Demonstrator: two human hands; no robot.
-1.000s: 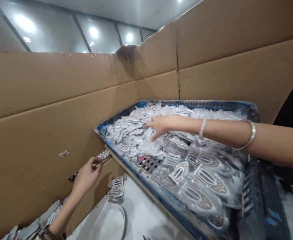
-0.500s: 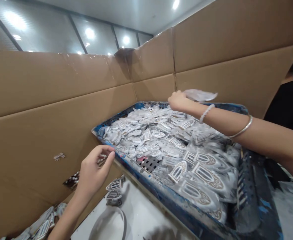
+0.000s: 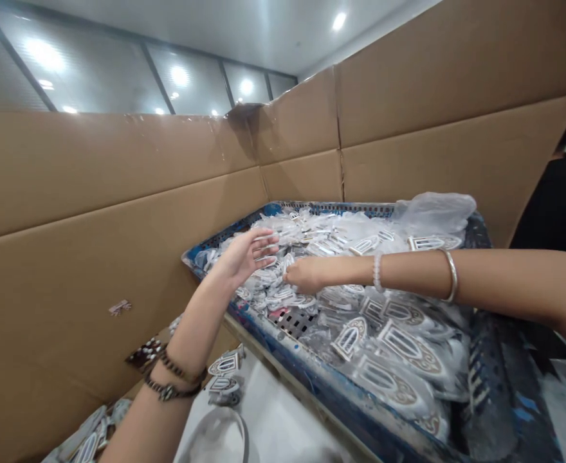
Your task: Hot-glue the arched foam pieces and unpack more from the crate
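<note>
My left hand (image 3: pixel 247 257) is open over the near left part of the blue crate (image 3: pixel 283 347), fingers spread and nothing in them. Close to its fingertips, my right hand (image 3: pixel 306 275) reaches down into the heap with its fingers pinched. A small white arched window-shaped piece (image 3: pixel 289 260) shows right at those fingertips; whether it is gripped is hidden. Many such pieces in clear plastic bags fill the crate, some with brown scroll patterns, like this bagged piece (image 3: pixel 403 341). A puffed clear bag (image 3: pixel 435 212) lies at the far right corner.
Tall cardboard walls (image 3: pixel 119 193) stand behind and to the left. Below the crate, a white surface (image 3: pixel 273 399) bears a round white dish (image 3: pixel 218 437) and several loose arched pieces (image 3: pixel 225 365). More pieces (image 3: pixel 87 444) lie at lower left. A person in dark clothing (image 3: pixel 550 206) is at right.
My right hand has let go of the clear bag, which now rests at the crate's far right corner, and moved left and down to the pieces. My left hand has moved over the crate and opened.
</note>
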